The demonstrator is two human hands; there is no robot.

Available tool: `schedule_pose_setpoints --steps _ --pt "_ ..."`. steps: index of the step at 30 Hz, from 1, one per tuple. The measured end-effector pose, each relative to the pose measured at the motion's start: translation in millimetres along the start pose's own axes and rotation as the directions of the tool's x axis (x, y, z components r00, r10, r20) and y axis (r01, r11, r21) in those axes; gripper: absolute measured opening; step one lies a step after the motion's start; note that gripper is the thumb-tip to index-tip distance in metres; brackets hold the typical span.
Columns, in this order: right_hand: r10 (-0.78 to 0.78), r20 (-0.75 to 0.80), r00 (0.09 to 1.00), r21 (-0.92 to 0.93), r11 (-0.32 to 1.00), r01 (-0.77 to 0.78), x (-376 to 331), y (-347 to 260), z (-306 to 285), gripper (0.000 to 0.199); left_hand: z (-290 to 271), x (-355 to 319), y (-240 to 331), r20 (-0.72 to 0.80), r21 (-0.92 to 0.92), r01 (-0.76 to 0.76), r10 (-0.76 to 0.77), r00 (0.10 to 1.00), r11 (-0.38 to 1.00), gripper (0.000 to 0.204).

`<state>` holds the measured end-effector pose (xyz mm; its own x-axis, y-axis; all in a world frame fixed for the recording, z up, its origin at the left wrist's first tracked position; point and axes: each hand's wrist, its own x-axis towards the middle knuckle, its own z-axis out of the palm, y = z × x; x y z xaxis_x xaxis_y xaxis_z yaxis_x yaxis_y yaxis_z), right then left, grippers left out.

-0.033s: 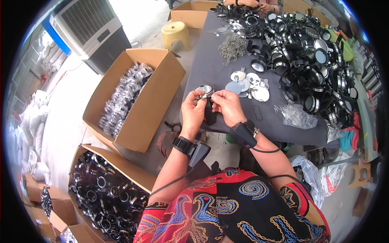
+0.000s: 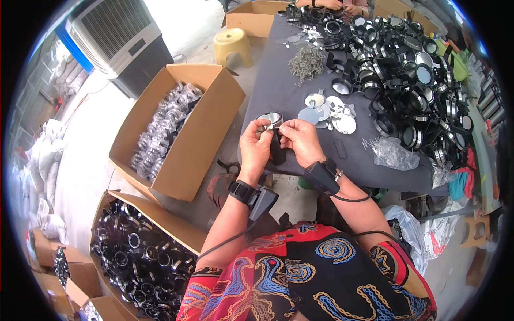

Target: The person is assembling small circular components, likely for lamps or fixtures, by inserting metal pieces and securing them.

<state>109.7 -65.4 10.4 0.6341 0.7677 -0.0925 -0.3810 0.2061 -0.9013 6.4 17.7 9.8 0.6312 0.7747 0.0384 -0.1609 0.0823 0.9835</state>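
At the near left edge of the grey-covered table, my left hand [image 2: 254, 147] pinches a round metal-rimmed piece with a black handle [image 2: 278, 153]. My right hand [image 2: 303, 142] is closed on the same piece from the other side, thumb and fingertips meeting at its rim. The piece's round face tilts away from me, and the handle hangs down between my hands. What small part, if any, sits under my fingertips is hidden. Just beyond my right hand lie several flat metal discs with tabs [image 2: 342, 124].
A big heap of black rimmed pieces [image 2: 385, 69] covers the table's right side. Beside it are a pile of small metal clips [image 2: 307, 63] and a clear bag [image 2: 395, 153]. Cartons of wrapped pieces [image 2: 166, 128] and black pieces [image 2: 142, 257] stand left. Another person's hands [image 2: 329, 5] work at the far end.
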Motion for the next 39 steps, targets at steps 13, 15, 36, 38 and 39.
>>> schedule_pose_setpoints --steps 13,15,36,38,39 --pt "-0.003 0.032 0.999 -0.1 0.995 0.006 -0.1 -9.8 5.6 0.007 -4.6 0.7 2.3 0.025 -0.03 0.006 -0.005 1.0 1.0 0.014" --pt "0.038 0.027 0.999 -0.118 0.992 -0.035 -1.9 -12.2 9.5 0.008 -4.8 0.3 3.3 -0.002 0.0 -0.003 0.003 1.0 1.0 0.017" --pt "-0.384 0.224 0.896 -0.971 -0.008 0.239 -27.3 -54.6 -51.3 0.024 -13.1 -3.6 4.4 0.025 0.101 0.059 -0.062 0.998 0.993 0.023" --pt "-0.296 0.147 0.944 -0.957 -0.284 0.06 -48.0 -79.7 -57.6 0.026 -13.0 -5.9 7.0 -0.048 0.141 0.085 -0.079 0.996 0.986 0.024" --pt "-0.261 0.163 0.952 -0.932 -0.357 0.062 -51.9 -79.6 -69.9 0.026 -13.3 -6.3 7.1 -0.103 0.183 0.114 -0.096 0.99 0.976 0.025"
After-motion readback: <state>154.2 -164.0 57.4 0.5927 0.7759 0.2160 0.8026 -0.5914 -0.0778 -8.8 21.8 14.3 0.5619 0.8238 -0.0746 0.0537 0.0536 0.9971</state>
